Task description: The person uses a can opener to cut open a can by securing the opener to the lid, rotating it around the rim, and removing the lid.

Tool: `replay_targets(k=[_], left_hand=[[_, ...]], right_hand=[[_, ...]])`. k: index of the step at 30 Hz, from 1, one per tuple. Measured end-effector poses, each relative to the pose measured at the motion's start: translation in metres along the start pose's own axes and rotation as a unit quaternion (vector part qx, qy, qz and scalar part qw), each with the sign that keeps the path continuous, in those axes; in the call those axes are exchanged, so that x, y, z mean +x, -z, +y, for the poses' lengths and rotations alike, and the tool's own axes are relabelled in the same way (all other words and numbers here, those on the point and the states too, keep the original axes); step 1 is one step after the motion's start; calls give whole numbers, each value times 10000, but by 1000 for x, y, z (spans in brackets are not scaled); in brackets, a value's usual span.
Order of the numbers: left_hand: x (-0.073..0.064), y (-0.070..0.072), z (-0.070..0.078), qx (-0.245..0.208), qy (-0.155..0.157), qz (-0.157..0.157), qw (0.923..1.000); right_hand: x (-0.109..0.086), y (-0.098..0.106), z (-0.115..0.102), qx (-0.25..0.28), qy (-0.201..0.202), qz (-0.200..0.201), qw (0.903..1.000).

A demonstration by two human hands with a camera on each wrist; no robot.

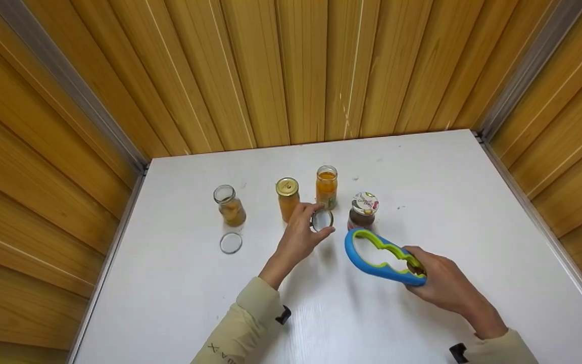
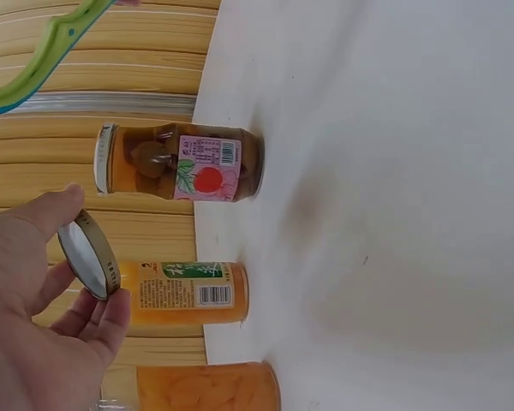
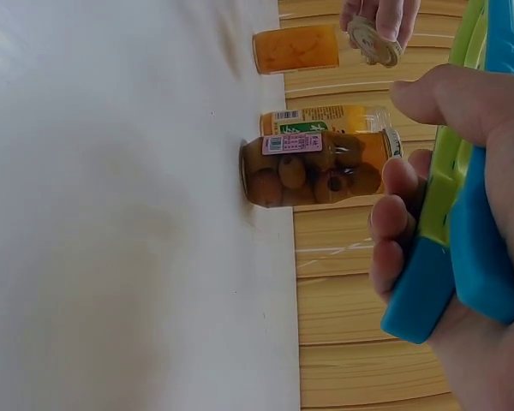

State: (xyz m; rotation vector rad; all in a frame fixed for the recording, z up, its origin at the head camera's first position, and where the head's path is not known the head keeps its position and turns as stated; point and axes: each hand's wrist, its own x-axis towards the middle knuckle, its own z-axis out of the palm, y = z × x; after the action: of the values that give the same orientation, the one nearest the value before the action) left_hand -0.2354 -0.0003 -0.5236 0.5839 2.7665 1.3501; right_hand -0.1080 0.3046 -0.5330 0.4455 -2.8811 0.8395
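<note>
My left hand (image 1: 298, 232) pinches a round metal jar lid (image 1: 323, 220) between thumb and fingers, its pale inner side showing in the left wrist view. Just behind that lid stands a lidless glass jar (image 1: 327, 191) of orange fruit. A gold-lidded jar (image 1: 287, 188) of orange contents is partly hidden by the left hand. My right hand (image 1: 442, 280) grips a blue and green jar opener (image 1: 388, 273) by its handle end, holding its wide loop above the table. Beyond the loop is a jar of dark round fruit (image 3: 313, 171), capped with a patterned white lid (image 1: 366, 202).
On the left of the white table (image 1: 159, 283) stands another lidless jar (image 1: 231, 211), its contents low inside. A loose lid (image 1: 231, 243) lies flat in front of it. Wood-patterned walls (image 1: 301, 76) close off the back and both sides.
</note>
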Motion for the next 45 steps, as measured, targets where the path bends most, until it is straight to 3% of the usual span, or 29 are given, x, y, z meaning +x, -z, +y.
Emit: replay_targets(k=[3, 10, 20, 27, 30, 38, 45], left_hand=[[5, -4, -3, 230, -38, -32, 9997], [16, -16, -12, 566, 300, -219, 9977], [30, -36, -23, 1201, 520, -460, 9903], [35, -43, -32, 1517, 733, -637, 9836], [34, -46, -35, 1508, 797, -688, 9829], [38, -55, -39, 1587, 732, -647, 9825], [41, -62, -41, 2033, 531, -611, 9758]], right_hand=[[-1, 1, 1, 24, -81, -46, 10000], [-4, 1, 1, 26, -167, -151, 9997], [-6, 0, 3, 116, -304, -245, 9992], [-7, 0, 3, 20, -16, -5, 10000], [-6, -2, 4, 24, -97, -55, 9999], [-7, -2, 5, 65, -254, -218, 9994], [-8, -3, 5, 147, -357, -341, 9987]])
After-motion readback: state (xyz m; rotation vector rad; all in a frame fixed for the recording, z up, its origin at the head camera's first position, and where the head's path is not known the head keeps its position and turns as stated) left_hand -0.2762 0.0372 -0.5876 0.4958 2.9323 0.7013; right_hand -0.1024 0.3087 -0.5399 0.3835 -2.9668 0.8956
